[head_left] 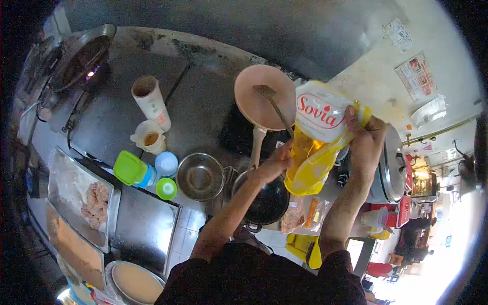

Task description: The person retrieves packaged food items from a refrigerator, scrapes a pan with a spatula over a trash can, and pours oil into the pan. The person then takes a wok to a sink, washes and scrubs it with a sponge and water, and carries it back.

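Note:
A yellow and clear "Sovia" pouch of cooking oil (312, 162) is held up in front of me, with golden liquid in its lower part. My right hand (365, 134) is closed around its upper right end. Curled against its lower left edge are the fingers of my left hand (277, 163); the pouch partly hides their tips. Just beyond, a pale frying pan (247, 94) sits over the stove with a slotted spatula (277, 109) leaning in it. The spatula's handle end goes out of sight behind the pouch. Below my left hand is a dark pan (267, 203).
Left of my left hand stand a steel bowl (200, 176), a green-lidded container (127, 168), a cup (149, 137) and a tall paper cup (152, 104). Trays, one with raw meat (95, 206), lie farther left. A large lidded pot (389, 168) is beside my right arm.

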A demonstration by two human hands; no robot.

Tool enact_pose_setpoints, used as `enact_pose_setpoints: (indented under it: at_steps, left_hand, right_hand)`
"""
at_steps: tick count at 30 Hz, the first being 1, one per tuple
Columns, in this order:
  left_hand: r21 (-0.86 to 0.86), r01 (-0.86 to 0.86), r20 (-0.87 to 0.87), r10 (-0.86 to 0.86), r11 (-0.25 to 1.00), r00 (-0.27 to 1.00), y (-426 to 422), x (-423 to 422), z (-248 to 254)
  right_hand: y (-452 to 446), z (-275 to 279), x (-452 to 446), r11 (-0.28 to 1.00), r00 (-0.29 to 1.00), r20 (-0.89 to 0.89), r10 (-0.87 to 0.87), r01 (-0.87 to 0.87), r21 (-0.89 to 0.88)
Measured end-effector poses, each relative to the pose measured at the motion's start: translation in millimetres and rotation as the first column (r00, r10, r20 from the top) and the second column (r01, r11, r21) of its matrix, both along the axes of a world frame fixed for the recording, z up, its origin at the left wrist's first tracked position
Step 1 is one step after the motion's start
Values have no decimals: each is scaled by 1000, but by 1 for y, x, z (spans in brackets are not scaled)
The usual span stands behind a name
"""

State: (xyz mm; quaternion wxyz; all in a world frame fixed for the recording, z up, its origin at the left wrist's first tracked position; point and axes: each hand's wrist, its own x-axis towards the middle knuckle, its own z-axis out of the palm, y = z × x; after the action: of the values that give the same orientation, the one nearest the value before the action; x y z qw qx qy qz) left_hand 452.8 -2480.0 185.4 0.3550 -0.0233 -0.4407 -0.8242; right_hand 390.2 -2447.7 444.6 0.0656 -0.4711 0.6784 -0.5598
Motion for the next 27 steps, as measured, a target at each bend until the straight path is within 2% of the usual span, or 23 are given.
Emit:
enact_pose_setpoints:
  at_steps: [1,2,3,4,5,7,8,11,14,18,20,23,26,27]
  left_hand:
    - [104,60,39,-64,993,997,15,-11,-15]
    - [215,108,69,-126,971,990,29,-21,-31]
    - [358,131,22,-149,924,989,40,-26,-34]
    - [492,158,-26,-167,856,986,47,-30,-38]
    - [552,197,-59,-197,810,979,49,-37,-46]
    - [657,269,-127,-248,704,960,49,-42,-59]
    - [691,245,-106,-239,680,965,50,-41,-61]
    - [695,233,-128,-203,680,971,42,-40,-67]
    - [710,220,-150,-162,669,975,37,-34,-40]
    - [784,218,-175,-130,581,976,33,-30,-24]
    - [767,197,-176,-95,611,980,31,-32,-20]
    - [765,195,-198,-64,614,978,26,-34,-15]
    - [781,168,-214,5,602,977,24,-36,-5]
    - [787,152,-217,37,598,976,22,-37,-2]
  right_hand:
    - [0,-9,-6,1000,1000,16,19,-19,-15]
    - [6,-16,-28,971,988,-152,-27,62,229]
    - [-3,-36,-40,992,990,-139,26,-8,129]
    - [-6,-51,-57,970,986,-165,37,5,245]
    - [-10,-63,-74,935,981,-188,51,19,354]
    - [-27,-88,-80,949,994,-75,77,-50,312]
    - [-36,-98,-86,944,971,-216,103,-27,330]
    - [-62,-126,-97,938,974,-173,149,-84,336]
    - [-83,-137,-95,946,941,-285,183,-89,312]
    - [-104,-159,-110,906,896,-403,185,4,424]
    - [-111,-165,-113,891,866,-467,179,59,450]
    - [-115,-168,-106,929,885,-442,150,26,369]
    - [-127,-188,-118,954,836,-521,174,-11,300]
    - [-127,-182,-113,944,842,-513,168,12,330]
